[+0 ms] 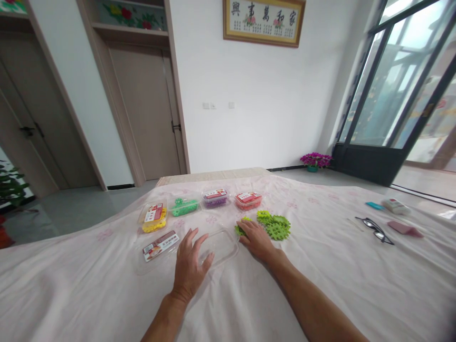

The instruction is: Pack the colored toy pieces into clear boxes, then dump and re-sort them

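Note:
A clear plastic box (227, 244) lies in front of me with its inside bare. My left hand (191, 260) is at its left side, fingers spread and apart. Beyond the box's right edge, my right hand (257, 239) rests over green snowflake building pieces (278, 227); some of them show around its fingers. Whether those fingers grip a piece is hidden. Left of my left hand lies a clear lid (161, 246) with a printed label.
Behind stand clear boxes of yellow pieces (155, 225), green pieces (184, 207), purple pieces (215, 201) and red pieces (248, 203). To the right lie glasses (376, 231), a pink cloth (405, 229), a blue packet (374, 205) and a white pack (396, 206).

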The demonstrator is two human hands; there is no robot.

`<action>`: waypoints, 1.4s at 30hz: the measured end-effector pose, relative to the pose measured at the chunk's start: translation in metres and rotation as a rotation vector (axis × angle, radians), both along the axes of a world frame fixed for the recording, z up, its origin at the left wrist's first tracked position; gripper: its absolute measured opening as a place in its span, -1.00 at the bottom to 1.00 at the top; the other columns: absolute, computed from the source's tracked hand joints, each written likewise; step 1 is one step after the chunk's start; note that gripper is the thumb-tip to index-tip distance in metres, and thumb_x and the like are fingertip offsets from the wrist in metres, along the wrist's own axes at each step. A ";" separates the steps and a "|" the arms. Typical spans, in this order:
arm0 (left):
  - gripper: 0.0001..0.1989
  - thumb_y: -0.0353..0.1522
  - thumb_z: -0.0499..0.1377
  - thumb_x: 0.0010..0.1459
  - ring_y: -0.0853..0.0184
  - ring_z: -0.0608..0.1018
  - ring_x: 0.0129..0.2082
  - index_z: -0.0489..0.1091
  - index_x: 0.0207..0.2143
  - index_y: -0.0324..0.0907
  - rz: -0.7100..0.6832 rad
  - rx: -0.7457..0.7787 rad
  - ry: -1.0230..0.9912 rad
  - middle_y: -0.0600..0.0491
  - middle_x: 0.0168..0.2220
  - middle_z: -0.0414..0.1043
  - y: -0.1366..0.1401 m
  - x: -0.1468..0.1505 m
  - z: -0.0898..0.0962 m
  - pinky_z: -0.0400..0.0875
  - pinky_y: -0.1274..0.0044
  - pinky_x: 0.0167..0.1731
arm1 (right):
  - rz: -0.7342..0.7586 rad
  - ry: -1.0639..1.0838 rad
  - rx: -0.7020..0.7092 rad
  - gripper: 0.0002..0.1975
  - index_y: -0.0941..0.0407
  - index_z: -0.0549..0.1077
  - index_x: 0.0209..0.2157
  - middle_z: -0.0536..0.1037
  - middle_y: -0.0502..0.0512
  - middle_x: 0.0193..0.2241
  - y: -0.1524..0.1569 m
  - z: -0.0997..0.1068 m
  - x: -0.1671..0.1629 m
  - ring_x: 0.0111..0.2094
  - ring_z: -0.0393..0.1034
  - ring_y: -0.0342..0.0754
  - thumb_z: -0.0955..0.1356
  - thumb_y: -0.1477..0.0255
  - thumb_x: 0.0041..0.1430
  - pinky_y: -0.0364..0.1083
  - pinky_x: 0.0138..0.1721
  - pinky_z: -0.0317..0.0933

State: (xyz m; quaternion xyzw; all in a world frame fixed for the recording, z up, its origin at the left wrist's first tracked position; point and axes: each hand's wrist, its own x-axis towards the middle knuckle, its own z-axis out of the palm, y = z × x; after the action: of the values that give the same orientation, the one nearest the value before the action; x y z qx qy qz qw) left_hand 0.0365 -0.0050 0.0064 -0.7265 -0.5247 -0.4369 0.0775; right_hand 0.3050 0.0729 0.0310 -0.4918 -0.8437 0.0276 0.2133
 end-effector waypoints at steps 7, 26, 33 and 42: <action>-0.44 -0.09 0.20 0.18 0.01 0.18 0.34 0.32 0.18 -0.11 0.000 -0.216 -0.297 -0.17 0.30 0.09 0.009 -0.009 -0.008 0.11 0.05 0.30 | -0.116 0.253 0.035 -0.60 0.10 0.43 0.14 0.56 0.20 0.03 0.012 -0.016 0.006 0.04 0.44 0.06 0.19 0.38 0.36 0.00 0.10 0.21; -0.42 -0.14 0.29 0.12 0.04 0.09 0.38 0.33 0.18 -0.03 -0.116 -0.334 -0.355 -0.11 0.36 -0.01 0.004 -0.005 -0.001 0.04 0.07 0.32 | 0.047 0.978 -0.399 -0.46 0.11 0.34 0.20 0.53 0.14 -0.18 -0.012 0.032 -0.055 -0.46 0.39 -0.10 0.24 0.17 0.27 -0.14 -0.55 0.32; -0.44 -0.22 0.31 0.11 0.03 0.19 0.35 0.35 0.17 0.00 -0.094 -0.263 -0.307 -0.12 0.33 0.06 0.003 -0.004 -0.003 0.21 0.09 0.26 | 0.028 0.575 0.004 -0.59 0.09 0.42 0.11 0.51 0.22 0.02 -0.007 0.025 -0.046 -0.04 0.45 0.02 0.20 0.42 0.29 0.01 -0.01 0.35; -0.59 -0.21 0.28 0.14 -0.02 0.23 0.32 0.48 0.05 -0.02 -0.025 -0.088 -0.031 -0.11 0.32 0.15 0.001 -0.001 0.003 0.21 0.06 0.24 | -0.167 0.133 -0.158 -0.57 0.11 0.55 0.01 0.58 0.16 -0.09 0.025 0.010 0.031 -0.04 0.43 0.13 0.41 0.28 0.09 0.01 0.01 0.25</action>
State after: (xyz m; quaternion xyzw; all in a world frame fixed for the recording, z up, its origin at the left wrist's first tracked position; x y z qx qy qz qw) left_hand 0.0354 -0.0041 0.0091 -0.7288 -0.5354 -0.4257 0.0318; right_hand 0.3356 0.0980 0.0408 -0.5726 -0.7790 0.1090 0.2310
